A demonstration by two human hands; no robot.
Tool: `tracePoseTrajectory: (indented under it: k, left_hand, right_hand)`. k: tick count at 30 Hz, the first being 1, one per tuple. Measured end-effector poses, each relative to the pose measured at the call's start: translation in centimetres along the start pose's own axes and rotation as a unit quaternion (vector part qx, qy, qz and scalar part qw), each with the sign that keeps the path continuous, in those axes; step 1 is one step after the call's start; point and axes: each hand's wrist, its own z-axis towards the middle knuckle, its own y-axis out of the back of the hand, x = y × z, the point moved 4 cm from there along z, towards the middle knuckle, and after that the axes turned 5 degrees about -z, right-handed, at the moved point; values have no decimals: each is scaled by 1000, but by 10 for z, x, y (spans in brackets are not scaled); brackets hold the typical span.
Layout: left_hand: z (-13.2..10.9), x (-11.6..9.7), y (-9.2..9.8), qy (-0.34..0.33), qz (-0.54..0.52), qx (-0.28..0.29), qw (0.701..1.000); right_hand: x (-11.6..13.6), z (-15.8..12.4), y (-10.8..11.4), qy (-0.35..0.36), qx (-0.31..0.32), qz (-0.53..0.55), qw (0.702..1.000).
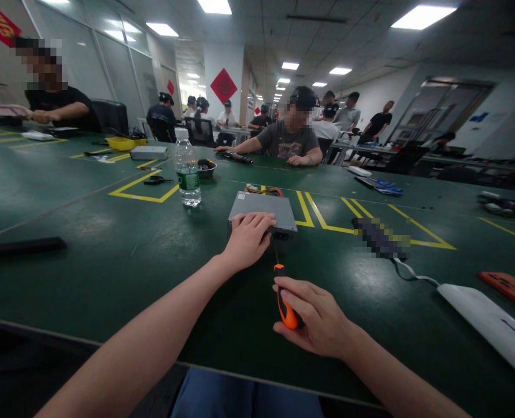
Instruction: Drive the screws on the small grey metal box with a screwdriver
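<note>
A grey metal computer power supply (262, 204) sits on the green table in front of me, a bundle of coloured wires (266, 190) at its far side. My left hand (249, 238) grips its near edge, with the fingers over the top and the thumb down by the front face. In my right hand (312, 313) is an orange and black screwdriver (287, 310), held by its handle between thumb and fingers. Its thin shaft points away from me to the near face of the power supply. Where the tip meets the unit is too small to make out.
A water bottle (187, 171) stands left of the power supply, near a small bowl (206, 168). Rightward lie a pixelated dark device (379, 237), a white power bank-like slab (483, 325) and an orange phone (510, 288). A black bar (22, 247) lies left. A co-worker (290, 136) sits opposite.
</note>
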Motion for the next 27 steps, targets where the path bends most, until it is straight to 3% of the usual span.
tracePoseTrajectory:
  k: [5, 12, 19, 27]
  left_hand:
    - [0, 0, 0, 6, 1, 5, 1000]
    - [0, 0, 1, 8, 0, 5, 1000]
    - [0, -2, 1, 1, -3, -2, 1000]
    - [0, -2, 0, 6, 0, 3, 1000]
  right_hand:
    - [1, 4, 0, -1, 11, -5, 1000]
    - [3, 6, -1, 7, 75, 15, 997]
    - [6, -1, -4, 14, 16, 17, 1000]
    - [7, 6, -4, 17, 69, 3, 997]
